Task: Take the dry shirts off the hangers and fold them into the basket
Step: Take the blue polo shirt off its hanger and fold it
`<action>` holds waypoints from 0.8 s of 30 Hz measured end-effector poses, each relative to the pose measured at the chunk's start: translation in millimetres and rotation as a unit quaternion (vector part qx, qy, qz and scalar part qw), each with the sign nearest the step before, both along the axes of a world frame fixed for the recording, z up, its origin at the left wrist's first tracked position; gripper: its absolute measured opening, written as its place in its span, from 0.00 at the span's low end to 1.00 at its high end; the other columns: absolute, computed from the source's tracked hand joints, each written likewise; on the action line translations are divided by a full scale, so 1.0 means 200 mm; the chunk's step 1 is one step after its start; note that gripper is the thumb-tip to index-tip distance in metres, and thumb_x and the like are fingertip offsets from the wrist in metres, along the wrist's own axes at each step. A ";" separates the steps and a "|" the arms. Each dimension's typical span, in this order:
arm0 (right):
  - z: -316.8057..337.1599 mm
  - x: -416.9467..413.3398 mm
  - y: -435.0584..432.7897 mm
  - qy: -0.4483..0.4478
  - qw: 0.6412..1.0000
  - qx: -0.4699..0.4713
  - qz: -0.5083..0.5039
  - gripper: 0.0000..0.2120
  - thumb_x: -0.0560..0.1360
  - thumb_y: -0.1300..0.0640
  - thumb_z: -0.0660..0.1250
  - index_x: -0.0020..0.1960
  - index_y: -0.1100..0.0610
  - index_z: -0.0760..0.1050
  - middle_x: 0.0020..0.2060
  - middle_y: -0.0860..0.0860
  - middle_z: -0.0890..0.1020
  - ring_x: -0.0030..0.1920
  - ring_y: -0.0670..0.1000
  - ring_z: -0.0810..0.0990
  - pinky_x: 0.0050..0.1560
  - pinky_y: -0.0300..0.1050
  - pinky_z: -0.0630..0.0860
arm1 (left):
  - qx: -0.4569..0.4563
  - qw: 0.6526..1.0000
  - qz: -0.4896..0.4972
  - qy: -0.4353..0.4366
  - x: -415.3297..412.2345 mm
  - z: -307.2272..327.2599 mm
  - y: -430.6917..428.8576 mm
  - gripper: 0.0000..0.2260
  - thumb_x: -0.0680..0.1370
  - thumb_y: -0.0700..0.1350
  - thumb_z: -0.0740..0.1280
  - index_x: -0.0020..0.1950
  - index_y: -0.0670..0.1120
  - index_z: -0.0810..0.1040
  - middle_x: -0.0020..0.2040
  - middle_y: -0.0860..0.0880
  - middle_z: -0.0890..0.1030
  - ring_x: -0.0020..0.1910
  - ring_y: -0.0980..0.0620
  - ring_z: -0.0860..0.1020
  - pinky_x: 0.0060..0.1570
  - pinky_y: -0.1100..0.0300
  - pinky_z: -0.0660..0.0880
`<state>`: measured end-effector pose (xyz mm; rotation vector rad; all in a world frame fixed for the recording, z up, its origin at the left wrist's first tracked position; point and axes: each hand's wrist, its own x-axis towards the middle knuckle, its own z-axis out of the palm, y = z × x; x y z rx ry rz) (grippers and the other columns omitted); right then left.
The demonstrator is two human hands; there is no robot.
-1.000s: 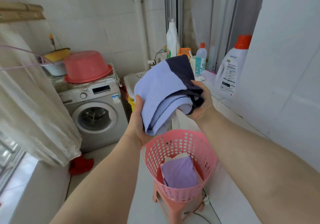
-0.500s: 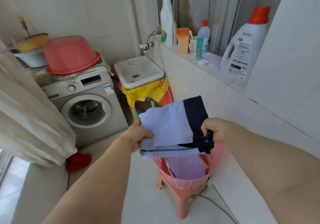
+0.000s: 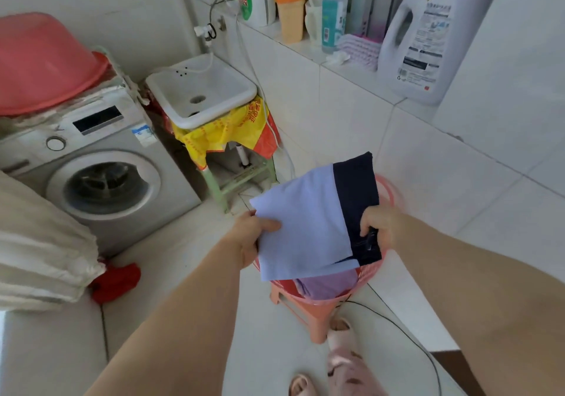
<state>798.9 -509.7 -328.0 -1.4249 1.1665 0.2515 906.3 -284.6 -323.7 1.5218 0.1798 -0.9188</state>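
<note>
Head view is all there is. What are your hands doing?

– Both hold the folded shirt. My left hand pinches its pale-blue edge, thumb on top. My right hand is curled round the navy end.

– And where is the shirt?

– Flat, just above the basket, which sits on a stool. It covers most of the opening. A purple shirt lies inside, showing under the near edge.

– So which step is this?

– The folding looks done, I'd say; this is the laying-in.

– What does the next move need?

– Lowering the shirt level so the fold holds, setting it on the purple one, then letting go with both hands together. If one side drops first, I judge the fold could slip open. The basket looks narrow, so the ends may need tucking.
</note>
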 end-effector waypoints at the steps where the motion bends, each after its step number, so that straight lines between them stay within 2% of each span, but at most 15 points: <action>1: 0.00 0.02 -0.02 -0.008 1.000 -0.002 0.008 0.13 0.66 0.81 0.58 0.40 0.66 0.73 0.42 0.58 0.72 0.45 0.59 0.72 0.46 0.52 0.74 | -0.011 1.000 0.007 0.020 0.02 -0.01 -0.02 0.19 0.71 0.36 0.71 0.62 0.44 0.77 0.57 0.46 0.82 0.55 0.44 0.80 0.55 0.49 0.75; 3: 0.01 0.08 -0.05 -0.020 0.999 -0.012 0.030 0.15 0.66 0.81 0.58 0.44 0.66 0.74 0.45 0.59 0.74 0.48 0.61 0.74 0.48 0.54 0.76 | -0.057 0.994 0.049 0.073 0.07 0.00 -0.05 0.17 0.75 0.52 0.69 0.62 0.46 0.78 0.57 0.46 0.83 0.58 0.44 0.79 0.60 0.47 0.72; 5: 0.04 0.17 -0.10 -0.036 0.997 -0.034 0.055 0.18 0.65 0.81 0.59 0.49 0.67 0.75 0.48 0.61 0.76 0.49 0.62 0.75 0.51 0.57 0.77 | -0.073 0.986 0.100 0.115 0.15 0.02 -0.07 0.24 0.75 0.65 0.63 0.61 0.48 0.79 0.57 0.46 0.82 0.58 0.44 0.78 0.59 0.45 0.72; 6: 0.05 0.20 -0.11 -0.049 0.995 -0.047 0.067 0.19 0.65 0.81 0.59 0.50 0.67 0.76 0.48 0.61 0.77 0.49 0.62 0.76 0.53 0.58 0.76 | -0.057 0.986 0.108 0.114 0.17 0.03 -0.09 0.25 0.76 0.66 0.61 0.61 0.49 0.78 0.56 0.47 0.82 0.56 0.44 0.78 0.57 0.46 0.73; 8: 0.11 0.27 -0.15 -0.071 0.989 -0.080 0.099 0.21 0.64 0.81 0.61 0.52 0.65 0.76 0.47 0.61 0.78 0.48 0.61 0.77 0.53 0.57 0.77 | 0.022 0.989 0.131 0.061 0.22 0.08 -0.13 0.21 0.79 0.61 0.60 0.62 0.47 0.78 0.52 0.49 0.81 0.50 0.46 0.78 0.52 0.49 0.75; 10: 0.16 0.33 -0.19 -0.082 0.984 -0.092 0.127 0.24 0.63 0.82 0.61 0.55 0.65 0.76 0.48 0.62 0.79 0.49 0.61 0.78 0.54 0.58 0.77 | 0.067 0.976 0.207 -0.007 0.29 0.12 -0.16 0.21 0.80 0.57 0.61 0.64 0.43 0.75 0.49 0.48 0.78 0.47 0.45 0.76 0.52 0.51 0.75; 13: 0.25 0.41 -0.25 -0.111 0.981 -0.060 0.144 0.24 0.63 0.83 0.58 0.53 0.66 0.76 0.49 0.63 0.80 0.50 0.65 0.79 0.52 0.61 0.77 | 0.069 0.952 0.291 -0.064 0.41 0.18 -0.17 0.24 0.79 0.57 0.62 0.65 0.39 0.72 0.47 0.46 0.76 0.46 0.46 0.73 0.51 0.52 0.72; 15: 0.30 0.46 -0.29 -0.132 0.985 -0.017 0.114 0.23 0.63 0.84 0.55 0.49 0.66 0.76 0.47 0.63 0.79 0.48 0.64 0.78 0.46 0.56 0.77 | 0.059 0.946 0.310 -0.082 0.45 0.20 -0.18 0.26 0.78 0.58 0.64 0.65 0.39 0.72 0.48 0.47 0.77 0.49 0.46 0.74 0.53 0.52 0.73; 17: 0.33 0.50 -0.32 -0.132 0.988 0.017 0.083 0.21 0.63 0.82 0.54 0.49 0.67 0.76 0.48 0.63 0.78 0.48 0.64 0.78 0.45 0.53 0.77 | 0.029 0.945 0.319 -0.062 0.46 0.22 -0.19 0.28 0.76 0.62 0.65 0.63 0.41 0.74 0.46 0.49 0.78 0.48 0.47 0.76 0.50 0.53 0.74; 19: 0.36 0.52 -0.33 -0.118 0.990 0.039 0.066 0.17 0.64 0.80 0.55 0.47 0.68 0.75 0.48 0.62 0.77 0.46 0.63 0.78 0.42 0.51 0.78 | -0.081 0.954 0.287 0.020 0.45 0.21 -0.19 0.32 0.73 0.71 0.59 0.60 0.45 0.78 0.51 0.47 0.83 0.50 0.45 0.79 0.51 0.50 0.75; 21: 0.37 0.52 -0.33 -0.104 0.992 0.055 0.054 0.13 0.66 0.78 0.55 0.42 0.68 0.74 0.44 0.60 0.77 0.42 0.61 0.77 0.38 0.48 0.78 | -0.164 0.965 0.186 0.081 0.42 0.19 -0.18 0.38 0.69 0.77 0.53 0.58 0.49 0.81 0.55 0.46 0.84 0.55 0.43 0.80 0.54 0.47 0.75; 22: 0.36 0.52 -0.33 -0.103 0.991 0.065 0.054 0.13 0.67 0.78 0.54 0.41 0.68 0.74 0.43 0.59 0.78 0.41 0.61 0.77 0.38 0.48 0.78 | -0.172 0.972 0.132 0.086 0.41 0.17 -0.18 0.36 0.69 0.76 0.55 0.60 0.50 0.80 0.57 0.46 0.83 0.57 0.44 0.79 0.55 0.47 0.74; 23: 0.35 0.51 -0.34 -0.100 0.991 0.073 0.052 0.13 0.68 0.78 0.54 0.40 0.68 0.74 0.41 0.58 0.78 0.40 0.61 0.77 0.39 0.49 0.77 | -0.165 0.979 0.087 0.078 0.39 0.16 -0.18 0.32 0.70 0.72 0.61 0.62 0.51 0.79 0.59 0.46 0.82 0.59 0.44 0.79 0.56 0.47 0.74; 24: 0.34 0.50 -0.34 -0.091 0.991 0.077 0.053 0.13 0.69 0.78 0.54 0.40 0.67 0.74 0.41 0.58 0.78 0.40 0.61 0.77 0.40 0.50 0.77 | -0.142 0.986 0.063 0.059 0.38 0.13 -0.19 0.26 0.72 0.63 0.68 0.65 0.51 0.77 0.61 0.46 0.81 0.59 0.44 0.79 0.56 0.48 0.75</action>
